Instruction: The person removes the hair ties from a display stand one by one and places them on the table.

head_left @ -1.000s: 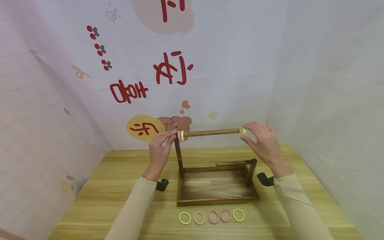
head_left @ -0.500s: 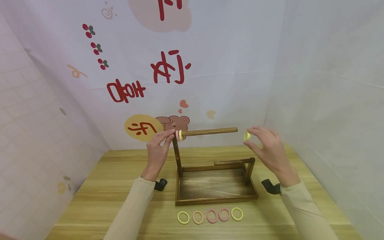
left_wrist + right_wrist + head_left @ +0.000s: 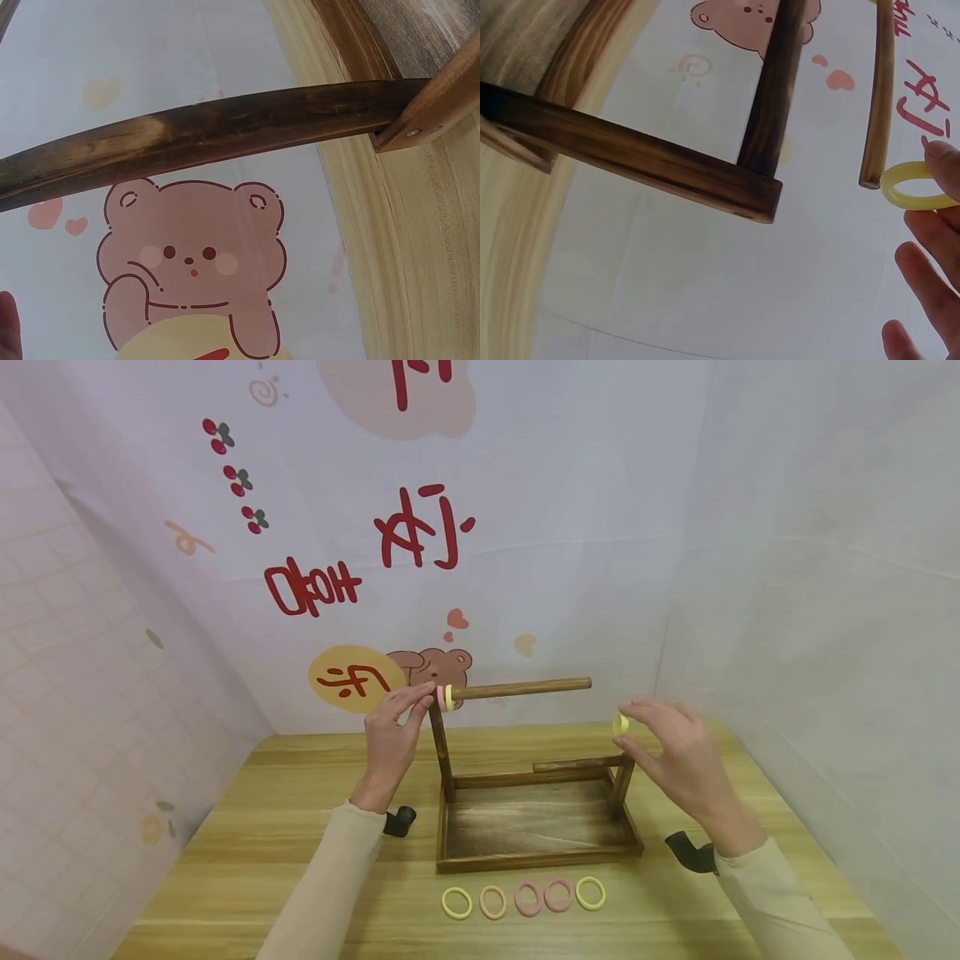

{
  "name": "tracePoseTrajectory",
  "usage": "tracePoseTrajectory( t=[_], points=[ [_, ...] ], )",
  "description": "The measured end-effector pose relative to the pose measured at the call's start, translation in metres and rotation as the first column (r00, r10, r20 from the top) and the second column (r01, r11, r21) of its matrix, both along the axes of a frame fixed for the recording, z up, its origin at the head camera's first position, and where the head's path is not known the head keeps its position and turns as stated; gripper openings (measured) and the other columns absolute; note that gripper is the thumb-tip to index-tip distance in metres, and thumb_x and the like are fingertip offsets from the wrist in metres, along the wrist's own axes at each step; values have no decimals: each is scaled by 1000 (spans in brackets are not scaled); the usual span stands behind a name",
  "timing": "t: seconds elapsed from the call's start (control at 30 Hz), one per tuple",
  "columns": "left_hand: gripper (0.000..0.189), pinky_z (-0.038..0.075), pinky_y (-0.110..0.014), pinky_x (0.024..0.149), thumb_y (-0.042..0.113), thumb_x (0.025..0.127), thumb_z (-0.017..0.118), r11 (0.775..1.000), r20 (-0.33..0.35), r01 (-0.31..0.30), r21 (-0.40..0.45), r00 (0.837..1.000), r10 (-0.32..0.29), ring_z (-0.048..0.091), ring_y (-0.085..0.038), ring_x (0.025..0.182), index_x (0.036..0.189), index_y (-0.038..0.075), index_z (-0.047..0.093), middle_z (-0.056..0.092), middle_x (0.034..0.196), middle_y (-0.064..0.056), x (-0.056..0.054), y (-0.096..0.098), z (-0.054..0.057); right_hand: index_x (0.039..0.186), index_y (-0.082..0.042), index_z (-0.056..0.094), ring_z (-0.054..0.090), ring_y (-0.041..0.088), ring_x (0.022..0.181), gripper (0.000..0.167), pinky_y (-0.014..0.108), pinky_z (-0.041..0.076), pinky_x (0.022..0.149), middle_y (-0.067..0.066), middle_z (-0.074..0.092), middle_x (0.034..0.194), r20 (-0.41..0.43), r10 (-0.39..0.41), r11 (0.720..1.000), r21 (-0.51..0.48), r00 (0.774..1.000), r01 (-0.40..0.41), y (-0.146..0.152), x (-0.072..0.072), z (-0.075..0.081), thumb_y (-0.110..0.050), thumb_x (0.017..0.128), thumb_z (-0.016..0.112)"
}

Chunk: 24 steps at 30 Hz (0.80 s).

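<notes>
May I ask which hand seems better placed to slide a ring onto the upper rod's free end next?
Probably the right hand: it pinches a yellow ring near the free end of the upper rod, while the left hand is at the opposite end, by the post.

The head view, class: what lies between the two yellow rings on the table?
Between the left yellow ring and the right yellow ring, the head view shows a peach ring, then two pink rings, in a row.

Left of the wooden rack, the left sleeve was cream with a black, bent wrist piece; right of it, the right sleeve matched, black fitting included.
</notes>
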<state>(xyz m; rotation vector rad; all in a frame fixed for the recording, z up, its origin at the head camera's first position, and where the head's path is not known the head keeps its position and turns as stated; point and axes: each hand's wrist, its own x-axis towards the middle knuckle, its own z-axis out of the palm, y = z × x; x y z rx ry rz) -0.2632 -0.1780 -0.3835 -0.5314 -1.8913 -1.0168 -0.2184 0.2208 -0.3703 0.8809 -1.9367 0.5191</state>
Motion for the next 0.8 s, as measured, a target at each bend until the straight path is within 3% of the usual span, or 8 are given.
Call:
tracePoseTrajectory(
  t=[0.17,0.33,0.6,0.8],
  points=[
    [24,51,-18,90,7,91,79,1000,23,-3,8,1000,2,72,-28,106,114,6,80,78,111,-9,2,1,1,115,5,73,70,40,98,53,54,49,89,18,75,109,-35,24,1000,18,999,-24,2,6,-9,-45,105,60],
    [25,47,-11,87,4,89,79,1000,0,2,7,1000,-2,72,-30,105,114,4,80,78,110,-10,1,2,1,117,2,74,70,39,99,52,49,48,90,15,75,109,-38,37,999,20,999,-37,3,14,-14,-47,105,59],
    [23,56,-26,86,3,89,79,1000,-8,-9,15,1000,9,73,-30,103,113,2,80,78,110,-10,2,1,-2,116,-1,74,70,37,98,53,49,50,88,11,75,108,13,31,999,10,999,-31,-1,32,-27,-50,105,57],
    [24,57,-33,88,4,90,79,1000,-1,-7,20,1000,7,73,-29,104,114,5,80,78,110,-9,0,1,-2,124,-4,73,70,30,96,58,44,50,87,8,75,109,144,1,998,55,990,-9,-1,50,-36,-54,107,49]
  ],
)
